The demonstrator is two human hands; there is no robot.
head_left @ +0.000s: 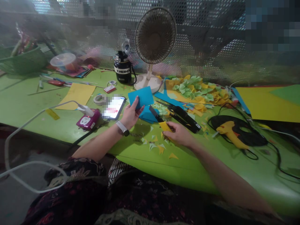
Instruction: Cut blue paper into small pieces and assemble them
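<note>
My left hand is raised above the green table and pinches a folded piece of blue card between thumb and fingers. A white wristband watch sits on that wrist. My right hand is blurred and grips a small piece of yellow paper by its edge. A black-handled blade lies just beyond that paper, beside another blue card piece. Small paper offcuts are scattered beneath my hands.
A heap of green and yellow paper cutouts lies to the right, near black scissors, a yellow glue gun and its cables. A smartphone, tape roll, pink power socket, fan and black bottle stand left and behind.
</note>
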